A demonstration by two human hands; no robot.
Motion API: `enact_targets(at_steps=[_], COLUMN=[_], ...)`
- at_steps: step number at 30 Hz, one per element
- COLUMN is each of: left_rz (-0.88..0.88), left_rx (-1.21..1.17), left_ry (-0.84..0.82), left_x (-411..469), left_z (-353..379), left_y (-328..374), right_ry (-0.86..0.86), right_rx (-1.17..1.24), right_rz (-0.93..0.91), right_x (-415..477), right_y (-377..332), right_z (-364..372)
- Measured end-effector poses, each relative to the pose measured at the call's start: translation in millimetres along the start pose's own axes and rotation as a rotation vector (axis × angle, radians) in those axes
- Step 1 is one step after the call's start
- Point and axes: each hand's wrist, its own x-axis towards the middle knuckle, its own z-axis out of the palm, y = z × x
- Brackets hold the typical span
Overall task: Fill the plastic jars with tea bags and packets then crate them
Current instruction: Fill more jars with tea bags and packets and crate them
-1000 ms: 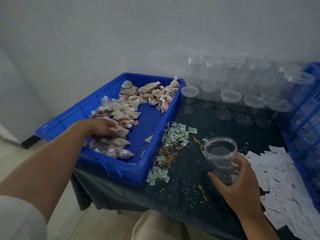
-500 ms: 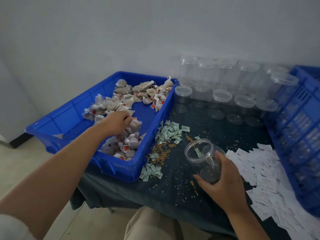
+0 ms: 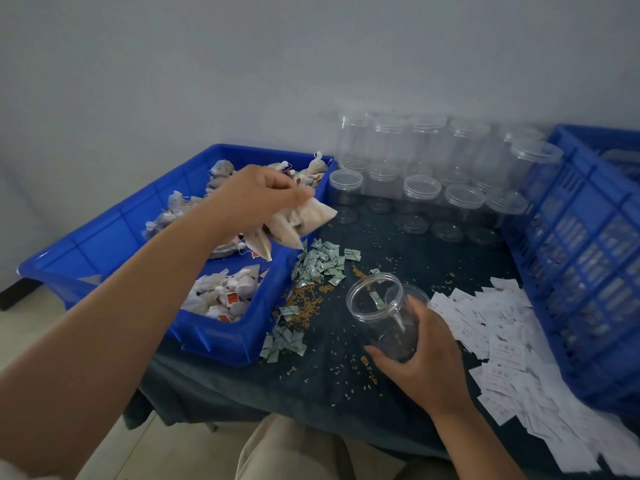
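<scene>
- Left hand (image 3: 256, 199): hovering above the far end of the blue tray (image 3: 214, 337), fingertips and thumb pinching a bunch of tea bags (image 3: 301, 220) that is hanging clear of the tray and near its right wall.
- Right hand (image 3: 426, 368): wrapping round the lower body of the open jar (image 3: 384, 313), fingers curled, holding it just above the worktop (image 3: 311, 382) with the mouth tilting towards the left hand.
- Open jar: lidless and showing no tea bags inside. One green packet seems to be lying in it, though it may only be showing through the clear wall.
- Tray stock (image 3: 225, 296): loose tea bags are lying in heaps at the near and far ends, so plenty is remaining.
- Green packets (image 3: 322, 265): lying in two scattered piles on the worktop just beside the tray.
- Loose grains (image 3: 304, 296): spilling across the dark cloth among the packets.
- Lidded jars (image 3: 422, 188): standing in rows against the wall, all looking empty.
- Paper slips (image 3: 502, 337): spreading in a white drift between the open jar and the blue crate (image 3: 588, 258).
- Blue crate: standing at the right edge; whether any filled jars are sitting in it cannot be told.
- Progress, as a judgement: early. The first handful is heading for the jar; capping, crating and every back-row jar are waiting.
</scene>
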Motion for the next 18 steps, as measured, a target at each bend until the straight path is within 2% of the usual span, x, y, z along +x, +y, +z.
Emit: enact_targets(at_steps=[9,18], left_rz=[0.101,0.171], left_rx=[0.199,0.059], left_ry=[-0.352,-0.286], left_x=[2.2,6.4], left_z=[78.2,98.2], left_y=[56.9,75.9], right_ry=[0.096,0.208], right_rx=[0.029,0.042], right_rz=[0.044,0.091], right_x=[-1.4,-1.9], right_y=[-0.4,1.5], right_z=[-3.0,-4.0])
